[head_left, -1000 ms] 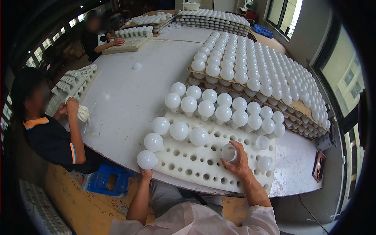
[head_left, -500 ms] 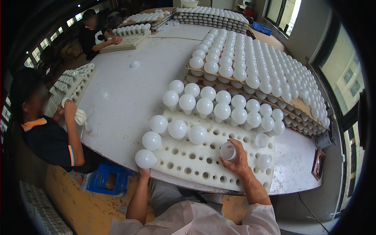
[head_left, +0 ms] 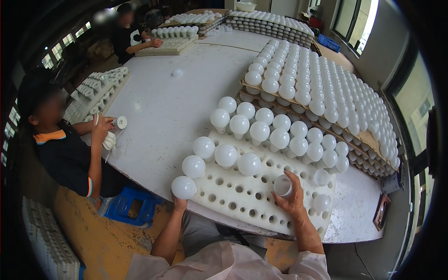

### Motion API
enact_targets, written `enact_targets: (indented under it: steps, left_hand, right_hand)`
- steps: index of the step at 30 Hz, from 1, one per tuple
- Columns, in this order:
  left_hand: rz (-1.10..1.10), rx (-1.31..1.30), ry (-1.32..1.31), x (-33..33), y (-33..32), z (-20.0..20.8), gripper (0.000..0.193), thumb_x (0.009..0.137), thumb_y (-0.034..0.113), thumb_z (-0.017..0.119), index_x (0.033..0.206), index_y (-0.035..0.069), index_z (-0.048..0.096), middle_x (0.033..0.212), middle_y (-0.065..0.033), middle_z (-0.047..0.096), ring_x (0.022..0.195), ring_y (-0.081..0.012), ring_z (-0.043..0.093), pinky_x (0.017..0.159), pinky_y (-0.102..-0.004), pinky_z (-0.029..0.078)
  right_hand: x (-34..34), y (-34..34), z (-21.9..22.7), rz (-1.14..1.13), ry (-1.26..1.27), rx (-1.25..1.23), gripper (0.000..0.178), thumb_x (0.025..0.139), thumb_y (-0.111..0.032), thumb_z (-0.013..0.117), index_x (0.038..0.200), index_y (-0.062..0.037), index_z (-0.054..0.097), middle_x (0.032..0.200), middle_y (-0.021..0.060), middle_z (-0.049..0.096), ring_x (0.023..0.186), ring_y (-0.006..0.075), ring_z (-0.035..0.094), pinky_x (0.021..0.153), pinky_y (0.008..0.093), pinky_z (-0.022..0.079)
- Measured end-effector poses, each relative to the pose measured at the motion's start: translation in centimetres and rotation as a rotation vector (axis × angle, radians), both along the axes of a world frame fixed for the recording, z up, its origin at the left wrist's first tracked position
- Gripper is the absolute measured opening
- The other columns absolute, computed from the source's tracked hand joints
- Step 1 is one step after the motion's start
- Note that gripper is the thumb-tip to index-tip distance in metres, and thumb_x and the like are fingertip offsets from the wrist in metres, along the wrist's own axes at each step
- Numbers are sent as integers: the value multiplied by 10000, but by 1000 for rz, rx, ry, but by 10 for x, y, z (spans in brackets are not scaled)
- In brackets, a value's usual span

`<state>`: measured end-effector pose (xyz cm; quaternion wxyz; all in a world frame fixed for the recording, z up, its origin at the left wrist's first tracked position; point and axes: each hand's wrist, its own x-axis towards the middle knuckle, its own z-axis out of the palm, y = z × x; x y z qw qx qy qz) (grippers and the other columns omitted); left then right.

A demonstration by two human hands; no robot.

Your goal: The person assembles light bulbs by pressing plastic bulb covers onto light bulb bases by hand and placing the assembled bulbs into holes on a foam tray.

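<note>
At the near left corner of the white foam board (head_left: 219, 191), my left hand (head_left: 179, 203) is closed at the base of a round white light bulb (head_left: 184, 187). Its fingers are mostly hidden behind the bulb. My right hand (head_left: 294, 198) curls thumb and fingers around a white bulb cover (head_left: 283, 185), its open mouth facing up, above the board's holes. Close to the left hand stand more bulbs, among them a bulb (head_left: 193, 166) at the board's left edge. Two paler covers sit at the right: one cover (head_left: 322, 177) and another cover (head_left: 321, 202).
Stacked trays of bulbs (head_left: 317, 88) rise behind the board. At the left a person (head_left: 60, 140) handles a white part beside a rack of white pieces (head_left: 93, 93); another person (head_left: 128, 37) works farther back. A lone cover (head_left: 177, 72) lies on the table (head_left: 154, 112). A blue stool (head_left: 133, 206) stands below.
The whole view has shifted, so the scene sits farther right. Both my hands keep nearly the same places over the board. The person at the left now holds up a round white part.
</note>
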<state>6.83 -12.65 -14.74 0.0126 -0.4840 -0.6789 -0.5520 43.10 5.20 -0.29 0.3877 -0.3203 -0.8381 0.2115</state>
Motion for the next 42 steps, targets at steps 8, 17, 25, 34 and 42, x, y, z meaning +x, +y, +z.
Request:
enact_targets:
  steps: [8,17,25,34,42]
  left_hand:
    - [74,199,-488,-28,18,38,283,876,9,518,1148,-36,577,1132,-146,647,1036,-217,626,865,-318,502]
    - [-154,-637,326,-121,123,96,721,709,-143,455,1401,18,338,1542,-172,200,1426,-350,175,1163,-443,189]
    - [-391,-812,154,-110,185,106,602,706,107,751,1244,-13,510,1248,-199,579,1158,-347,554,990,-352,456]
    - [-94,-85,-601,-114,59,123,515,798,72,653,1257,-90,484,1130,-201,618,705,-110,574,654,-244,467]
    - [-508,37,-535,42,-32,184,402,701,61,591,1091,-27,546,1073,-207,665,693,-135,606,661,-268,501]
  right_hand:
    - [-3,2,4,-36,-19,-71,802,580,-79,837,1273,-49,435,1170,201,555,1040,371,576,888,423,484]
    - [-7,5,8,-58,-95,-124,811,565,-86,848,1266,-53,441,1155,190,563,1019,352,589,878,408,489]
    - [-4,8,4,-102,-35,-195,817,564,-92,856,1270,-58,445,1183,154,563,1050,296,582,907,386,473]
    - [12,13,11,-18,98,-302,781,579,-129,849,1251,-74,455,1172,116,566,1080,243,560,925,373,451]
    - [15,7,10,149,208,-466,801,569,-170,845,1253,-60,443,1247,102,562,1127,229,547,976,367,425]
